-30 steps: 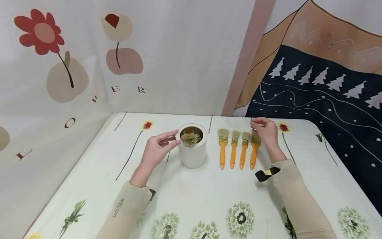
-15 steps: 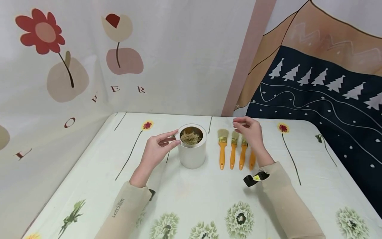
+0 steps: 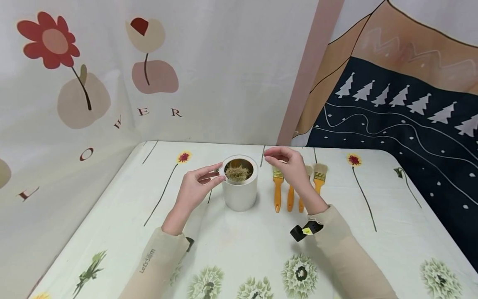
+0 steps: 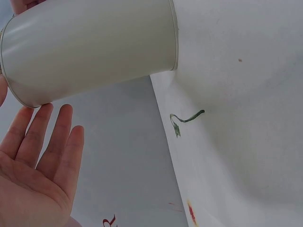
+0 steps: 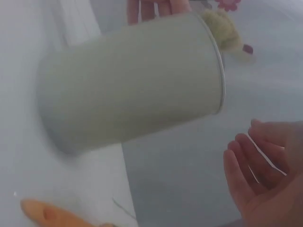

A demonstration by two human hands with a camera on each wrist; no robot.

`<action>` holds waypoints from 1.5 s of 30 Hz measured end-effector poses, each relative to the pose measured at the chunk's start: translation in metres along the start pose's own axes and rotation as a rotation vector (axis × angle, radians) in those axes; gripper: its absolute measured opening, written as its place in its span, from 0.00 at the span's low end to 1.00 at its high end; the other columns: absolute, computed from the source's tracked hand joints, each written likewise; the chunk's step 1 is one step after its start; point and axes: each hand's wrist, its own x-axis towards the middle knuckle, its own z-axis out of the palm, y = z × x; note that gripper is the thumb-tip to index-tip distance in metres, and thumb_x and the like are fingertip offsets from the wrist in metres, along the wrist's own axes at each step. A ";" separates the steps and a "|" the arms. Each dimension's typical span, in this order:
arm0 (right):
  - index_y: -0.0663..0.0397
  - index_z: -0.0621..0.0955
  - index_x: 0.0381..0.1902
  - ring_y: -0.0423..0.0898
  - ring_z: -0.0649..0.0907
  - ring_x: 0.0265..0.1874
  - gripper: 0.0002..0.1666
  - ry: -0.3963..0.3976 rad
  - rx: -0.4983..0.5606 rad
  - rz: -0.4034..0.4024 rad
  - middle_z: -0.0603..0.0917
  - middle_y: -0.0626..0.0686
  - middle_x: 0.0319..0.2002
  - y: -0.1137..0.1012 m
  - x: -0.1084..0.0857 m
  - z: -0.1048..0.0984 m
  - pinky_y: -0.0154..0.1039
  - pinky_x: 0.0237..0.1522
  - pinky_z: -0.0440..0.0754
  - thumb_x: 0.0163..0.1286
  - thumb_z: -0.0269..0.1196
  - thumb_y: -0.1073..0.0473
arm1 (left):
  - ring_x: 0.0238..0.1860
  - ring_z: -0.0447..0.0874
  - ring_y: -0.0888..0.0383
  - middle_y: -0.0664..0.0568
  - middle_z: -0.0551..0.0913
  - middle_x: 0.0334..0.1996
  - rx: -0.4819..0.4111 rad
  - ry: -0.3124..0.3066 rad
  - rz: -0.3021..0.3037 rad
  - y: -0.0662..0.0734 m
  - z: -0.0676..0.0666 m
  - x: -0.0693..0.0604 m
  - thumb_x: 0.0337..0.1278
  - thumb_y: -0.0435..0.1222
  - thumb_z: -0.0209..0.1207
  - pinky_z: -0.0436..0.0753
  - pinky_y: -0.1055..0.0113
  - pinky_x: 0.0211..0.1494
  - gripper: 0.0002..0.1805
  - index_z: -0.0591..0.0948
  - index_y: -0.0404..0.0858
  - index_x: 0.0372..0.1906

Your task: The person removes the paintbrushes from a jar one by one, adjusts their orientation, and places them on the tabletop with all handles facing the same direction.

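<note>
A white cylindrical can (image 3: 240, 196) stands upright on the table, with a tan, bristly tuft (image 3: 237, 173) inside its mouth. My left hand (image 3: 194, 187) touches the can's rim from the left; the left wrist view shows its fingers (image 4: 64, 137) extended, tips at the rim. Over the row of orange-handled paintbrushes (image 3: 278, 195) hovers my right hand (image 3: 293, 169), fingers slightly bent and holding nothing. It hides parts of the middle brushes. In the right wrist view this hand (image 5: 265, 175) is apart from the can (image 5: 132, 85).
A white flower-printed cloth (image 3: 231, 245) covers the table. Behind it hangs a pale printed curtain (image 3: 224, 83), with a dark tree-patterned cloth (image 3: 396, 112) at the right. Each wrist wears a black strap, such as the right wrist strap (image 3: 304, 231).
My right hand has moved left, from above the rightmost paintbrush towards the can, uncovering that brush's bristles. The left hand and the can stay in place.
</note>
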 end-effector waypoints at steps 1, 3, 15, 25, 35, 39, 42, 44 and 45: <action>0.59 0.84 0.51 0.44 0.84 0.46 0.14 -0.021 0.008 -0.021 0.86 0.59 0.50 -0.003 0.000 0.002 0.22 0.48 0.81 0.71 0.65 0.60 | 0.56 0.86 0.51 0.47 0.85 0.58 0.002 0.001 0.000 0.000 0.000 0.000 0.58 0.43 0.69 0.84 0.58 0.62 0.23 0.84 0.46 0.59; 0.60 0.84 0.50 0.43 0.84 0.46 0.13 -0.073 0.024 -0.052 0.86 0.60 0.50 -0.008 -0.001 0.006 0.25 0.49 0.83 0.70 0.65 0.60 | 0.56 0.86 0.51 0.48 0.85 0.58 0.003 0.002 0.001 0.000 0.000 0.000 0.58 0.43 0.69 0.84 0.59 0.62 0.23 0.84 0.46 0.59; 0.62 0.82 0.57 0.53 0.84 0.55 0.18 -0.412 0.054 -0.259 0.84 0.60 0.56 -0.024 -0.002 0.027 0.37 0.58 0.85 0.70 0.62 0.69 | 0.56 0.86 0.52 0.50 0.84 0.59 0.030 -0.006 0.001 0.000 0.000 0.000 0.59 0.45 0.69 0.84 0.58 0.62 0.24 0.83 0.47 0.60; 0.54 0.85 0.52 0.46 0.87 0.47 0.13 -0.393 -0.124 -0.251 0.87 0.54 0.51 -0.032 0.001 0.036 0.37 0.51 0.87 0.72 0.62 0.63 | 0.56 0.86 0.50 0.47 0.85 0.58 0.020 -0.001 -0.004 0.000 0.000 0.000 0.60 0.45 0.68 0.84 0.55 0.63 0.23 0.83 0.46 0.60; 0.58 0.87 0.46 0.48 0.87 0.44 0.10 -0.291 -0.084 -0.219 0.89 0.56 0.46 -0.030 0.002 0.039 0.39 0.49 0.89 0.71 0.63 0.63 | 0.56 0.86 0.52 0.49 0.85 0.58 0.024 -0.003 0.005 0.000 0.000 0.000 0.59 0.44 0.69 0.85 0.59 0.61 0.23 0.83 0.46 0.60; 0.58 0.87 0.46 0.49 0.87 0.46 0.10 -0.257 -0.054 -0.207 0.88 0.56 0.46 -0.033 0.003 0.037 0.43 0.51 0.88 0.72 0.63 0.61 | 0.56 0.86 0.52 0.49 0.85 0.58 0.018 -0.001 0.006 0.000 0.000 0.000 0.58 0.44 0.69 0.85 0.60 0.61 0.23 0.84 0.46 0.59; 0.57 0.87 0.46 0.49 0.86 0.46 0.10 -0.215 -0.047 -0.203 0.88 0.56 0.46 -0.036 0.004 0.034 0.44 0.51 0.88 0.72 0.63 0.60 | 0.56 0.86 0.53 0.50 0.85 0.58 0.009 -0.002 -0.004 0.001 0.000 0.000 0.58 0.44 0.69 0.84 0.61 0.62 0.23 0.84 0.47 0.59; 0.58 0.87 0.46 0.49 0.86 0.44 0.10 -0.181 -0.027 -0.201 0.88 0.57 0.46 -0.038 0.005 0.033 0.43 0.51 0.88 0.72 0.63 0.60 | 0.56 0.86 0.53 0.50 0.85 0.58 0.012 -0.002 -0.009 0.001 0.000 0.000 0.58 0.44 0.69 0.84 0.60 0.62 0.23 0.84 0.47 0.59; 0.58 0.87 0.47 0.49 0.87 0.44 0.10 -0.163 -0.013 -0.199 0.88 0.57 0.45 -0.039 0.005 0.031 0.43 0.50 0.88 0.72 0.63 0.61 | 0.56 0.86 0.53 0.50 0.85 0.57 0.012 0.000 -0.012 0.001 0.000 0.000 0.58 0.44 0.69 0.84 0.60 0.62 0.23 0.84 0.47 0.59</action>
